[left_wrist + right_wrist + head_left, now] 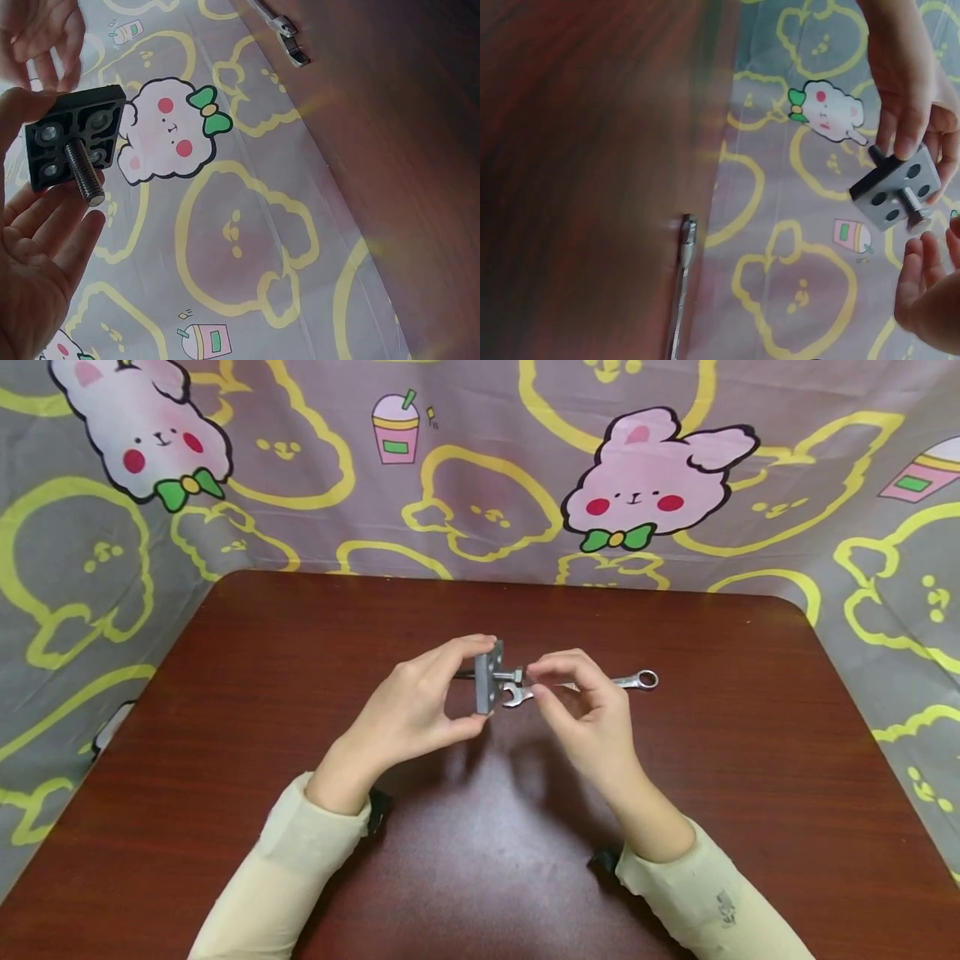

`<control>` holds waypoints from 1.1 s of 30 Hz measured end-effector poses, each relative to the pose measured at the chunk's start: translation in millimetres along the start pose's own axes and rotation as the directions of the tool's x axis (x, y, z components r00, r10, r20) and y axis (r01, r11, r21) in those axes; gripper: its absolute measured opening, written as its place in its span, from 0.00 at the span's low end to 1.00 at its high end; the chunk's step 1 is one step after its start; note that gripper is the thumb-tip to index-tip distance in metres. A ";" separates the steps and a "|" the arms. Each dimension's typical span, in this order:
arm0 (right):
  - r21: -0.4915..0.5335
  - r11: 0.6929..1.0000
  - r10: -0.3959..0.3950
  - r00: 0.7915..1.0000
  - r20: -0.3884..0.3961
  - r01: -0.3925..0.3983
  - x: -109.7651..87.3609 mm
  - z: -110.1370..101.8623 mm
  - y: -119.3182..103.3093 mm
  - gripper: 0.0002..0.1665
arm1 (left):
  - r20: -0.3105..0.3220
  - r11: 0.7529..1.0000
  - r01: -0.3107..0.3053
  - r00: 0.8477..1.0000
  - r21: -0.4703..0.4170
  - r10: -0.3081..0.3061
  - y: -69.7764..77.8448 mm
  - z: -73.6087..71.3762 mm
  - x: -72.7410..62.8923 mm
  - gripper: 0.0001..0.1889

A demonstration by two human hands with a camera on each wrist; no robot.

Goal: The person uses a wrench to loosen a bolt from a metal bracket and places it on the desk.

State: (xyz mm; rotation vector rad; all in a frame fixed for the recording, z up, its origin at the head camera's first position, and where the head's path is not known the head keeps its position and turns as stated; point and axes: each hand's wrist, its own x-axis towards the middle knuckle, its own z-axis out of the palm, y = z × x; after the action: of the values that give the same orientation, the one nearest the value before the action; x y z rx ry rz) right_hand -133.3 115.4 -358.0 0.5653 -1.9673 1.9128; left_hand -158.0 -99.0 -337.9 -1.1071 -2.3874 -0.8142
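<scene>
A small grey square plate (483,683) with holes near its corners is held upright between the thumb and fingers of my left hand (408,706). A hex-head bolt (507,676) runs through the plate's middle, its head facing right. In the left wrist view the bolt's threaded end (88,180) juts from the plate's ribbed back (64,124). My right hand (588,714) hovers beside the bolt head, thumb and fingers apart and loosely bent. Its fingertips (928,244) are right by the bolt head (919,220) in the right wrist view.
A silver combination wrench (647,680) lies on the dark reddish-brown table (450,877) beyond my right hand, partly hidden by it. A patterned cloth (480,510) with cartoon faces surrounds the table's back and sides.
</scene>
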 end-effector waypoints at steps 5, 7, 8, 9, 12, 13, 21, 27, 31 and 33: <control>-0.094 0.977 0.194 0.981 0.003 -0.193 0.5 -0.1 3.2 0.14 | -0.050 1.000 -0.024 0.998 0.008 0.025 0.6 -1.8 0.7 0.37; -0.115 0.965 0.241 0.970 0.018 -0.238 1.2 1.9 3.9 0.14 | -0.068 0.999 -0.032 0.997 0.009 0.033 1.0 -2.1 1.1 0.37; -0.118 0.962 0.252 0.967 0.022 -0.248 1.6 3.0 3.6 0.14 | -0.074 0.999 -0.034 0.997 0.010 0.035 1.2 -2.2 1.2 0.37; -0.121 0.960 0.257 0.966 0.025 -0.252 2.0 4.1 3.2 0.13 | -0.079 0.999 -0.035 0.996 0.010 0.035 1.6 -2.3 1.2 0.37; -0.105 0.964 0.248 0.969 0.014 -0.246 3.5 7.6 2.2 0.11 | -0.090 0.999 -0.034 0.995 0.013 0.035 1.8 -2.6 1.0 0.37; -0.096 0.966 0.243 0.970 0.007 -0.241 4.0 8.7 1.9 0.11 | -0.093 0.999 -0.034 0.995 0.015 0.035 1.7 -2.7 0.9 0.37; -0.006 0.973 0.231 0.973 -0.024 -0.231 6.4 14.9 0.4 0.12 | -0.094 0.999 -0.050 0.994 0.015 0.051 1.8 -2.9 0.7 0.36; 0.024 0.983 0.180 0.984 -0.009 -0.180 7.6 15.6 -0.9 0.16 | -0.081 0.999 -0.051 0.995 0.016 0.052 1.6 -1.8 0.2 0.36; -0.007 0.987 0.157 0.988 -0.008 -0.157 6.2 15.0 -1.4 0.17 | -0.063 0.999 -0.039 0.997 0.015 0.040 1.0 -0.7 -0.1 0.36; -0.023 0.988 0.150 0.989 -0.005 -0.150 5.3 15.0 -1.6 0.17 | -0.059 0.999 -0.035 0.998 0.017 0.036 0.9 -0.9 -0.6 0.36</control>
State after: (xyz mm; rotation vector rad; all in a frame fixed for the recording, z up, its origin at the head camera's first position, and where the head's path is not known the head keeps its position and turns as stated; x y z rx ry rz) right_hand -136.6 100.2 -354.5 0.4179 -2.0804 1.9743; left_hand -156.9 -99.4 -337.2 -1.1001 -2.3153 -0.8035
